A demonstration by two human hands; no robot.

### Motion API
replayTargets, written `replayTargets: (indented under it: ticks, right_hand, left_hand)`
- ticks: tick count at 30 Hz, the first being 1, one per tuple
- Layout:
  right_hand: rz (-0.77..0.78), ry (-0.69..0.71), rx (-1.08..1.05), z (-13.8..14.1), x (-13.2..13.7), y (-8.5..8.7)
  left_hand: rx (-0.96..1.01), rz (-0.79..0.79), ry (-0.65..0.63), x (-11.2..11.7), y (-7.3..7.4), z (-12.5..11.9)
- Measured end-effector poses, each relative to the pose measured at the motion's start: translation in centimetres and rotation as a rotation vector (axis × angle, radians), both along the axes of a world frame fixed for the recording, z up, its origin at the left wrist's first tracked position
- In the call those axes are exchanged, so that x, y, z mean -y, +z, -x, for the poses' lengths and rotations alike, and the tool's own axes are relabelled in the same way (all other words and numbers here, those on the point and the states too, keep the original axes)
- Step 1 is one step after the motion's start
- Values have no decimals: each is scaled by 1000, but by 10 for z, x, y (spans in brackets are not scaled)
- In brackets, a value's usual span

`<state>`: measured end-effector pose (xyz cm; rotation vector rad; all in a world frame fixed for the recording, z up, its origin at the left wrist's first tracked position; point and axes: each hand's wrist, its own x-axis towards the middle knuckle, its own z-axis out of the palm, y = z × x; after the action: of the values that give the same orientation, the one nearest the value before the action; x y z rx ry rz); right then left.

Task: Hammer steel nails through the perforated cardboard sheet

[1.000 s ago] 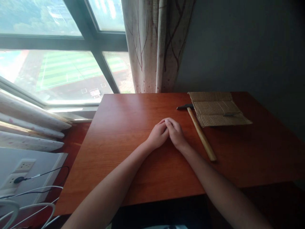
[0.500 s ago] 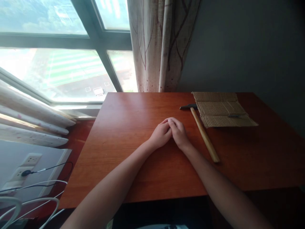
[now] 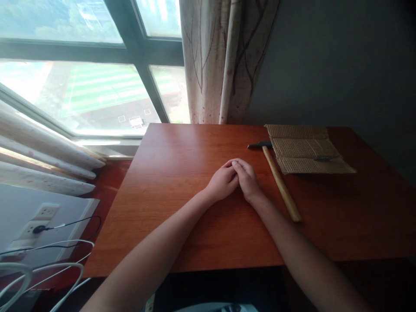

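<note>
My left hand [image 3: 224,181] and my right hand [image 3: 247,180] are clasped together on the wooden table, fingers folded over one another. Both are closed, and no object shows in them; the inner side of the palms is hidden. Right of my right hand lies a hammer [image 3: 282,186], its pale wooden handle slanting toward me. Its dark metal head is partly covered by a piece of corrugated cardboard [image 3: 300,145]. On the cardboard rest some thin, dark metal pieces [image 3: 323,159] that look like nails.
The reddish-brown table [image 3: 156,190] ends at a front edge near my forearms. On the left are a window [image 3: 104,86], a light curtain [image 3: 48,151] and a wall socket [image 3: 30,227] with a black plug. White cables [image 3: 74,264] loop beside the table's left edge.
The view has shifted slightly, so everything sits a little further right. My hands stay clasped in the same spot, and the hammer and cardboard have not moved on the table.
</note>
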<state>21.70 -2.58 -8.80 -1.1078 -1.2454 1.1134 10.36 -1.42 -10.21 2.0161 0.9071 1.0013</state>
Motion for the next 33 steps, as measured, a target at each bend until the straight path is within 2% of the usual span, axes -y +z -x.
replayTargets:
  ticks: [33]
  right_hand:
    - [4, -14, 29, 0, -1, -1]
  left_hand:
    - [52, 16, -46, -4, 2, 2]
